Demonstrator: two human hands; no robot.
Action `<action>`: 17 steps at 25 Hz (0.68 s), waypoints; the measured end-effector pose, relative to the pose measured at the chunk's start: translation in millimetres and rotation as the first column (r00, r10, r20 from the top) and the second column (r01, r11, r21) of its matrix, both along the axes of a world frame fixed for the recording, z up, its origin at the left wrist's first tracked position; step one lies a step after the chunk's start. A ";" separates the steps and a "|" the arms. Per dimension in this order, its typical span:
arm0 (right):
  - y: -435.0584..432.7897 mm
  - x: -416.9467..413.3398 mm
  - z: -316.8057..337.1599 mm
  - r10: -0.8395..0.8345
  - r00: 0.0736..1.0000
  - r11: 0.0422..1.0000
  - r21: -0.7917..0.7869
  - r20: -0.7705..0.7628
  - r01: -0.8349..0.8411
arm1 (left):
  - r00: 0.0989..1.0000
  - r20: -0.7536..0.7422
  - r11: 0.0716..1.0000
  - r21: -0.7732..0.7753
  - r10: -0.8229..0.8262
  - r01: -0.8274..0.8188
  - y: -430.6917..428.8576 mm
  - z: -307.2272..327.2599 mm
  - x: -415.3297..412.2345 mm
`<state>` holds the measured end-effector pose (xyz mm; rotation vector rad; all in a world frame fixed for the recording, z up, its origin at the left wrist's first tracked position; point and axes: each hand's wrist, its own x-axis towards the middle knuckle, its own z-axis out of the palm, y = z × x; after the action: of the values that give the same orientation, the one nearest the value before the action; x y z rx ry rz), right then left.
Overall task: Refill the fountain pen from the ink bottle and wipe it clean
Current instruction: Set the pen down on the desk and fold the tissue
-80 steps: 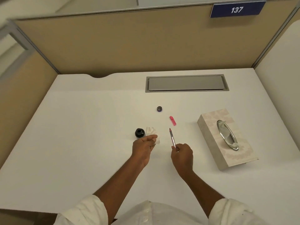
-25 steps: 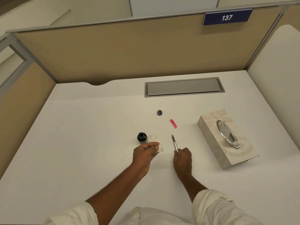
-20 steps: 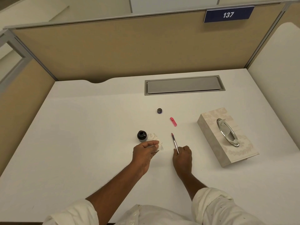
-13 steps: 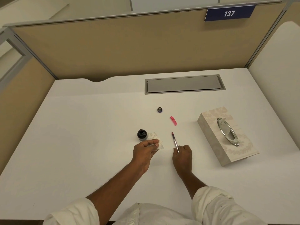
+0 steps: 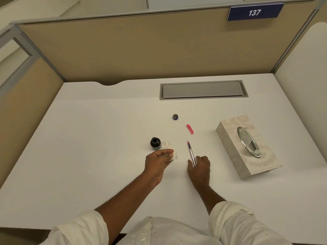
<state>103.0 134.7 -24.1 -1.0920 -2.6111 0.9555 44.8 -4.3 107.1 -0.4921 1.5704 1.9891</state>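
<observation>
The left hand (image 5: 158, 160) pinches a crumpled tissue (image 5: 170, 151) beside the open ink bottle (image 5: 155, 143) on the counter (image 5: 88, 147), while the right hand (image 5: 199, 167) fingers grip the uncapped fountain pen (image 5: 191, 152), nib pointing away.

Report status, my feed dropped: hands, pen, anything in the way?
Left hand grips tissue beside open ink bottle. Right hand holds uncapped pen, nib pointing away. Bottle cap, pink cap lie clear beyond.

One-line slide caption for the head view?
Left hand holds a tissue beside the open ink bottle; right hand holds the fountain pen.
</observation>
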 end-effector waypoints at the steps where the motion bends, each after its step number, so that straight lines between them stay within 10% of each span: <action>1: 0.3 1.2 2.3 -0.003 1.000 1.000 0.010 -0.009 0.003 | 1.000 0.000 1.000 0.002 0.004 -0.004 0.3 0.5 0.3; 9: -12.8 2.8 44.8 0.102 0.938 0.979 0.200 -0.331 -0.036 | 0.995 0.017 0.995 0.030 0.096 -0.096 -0.3 1.7 9.2; 17: -57.8 -6.5 96.6 0.221 0.894 0.795 -0.459 -0.389 -0.396 | 0.961 -0.102 0.962 -0.065 0.259 -0.266 -21.5 1.5 33.9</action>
<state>96.5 76.9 72.5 -0.5043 -2.3458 1.8401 78.7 -25.8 108.6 -0.6799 1.7204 2.1795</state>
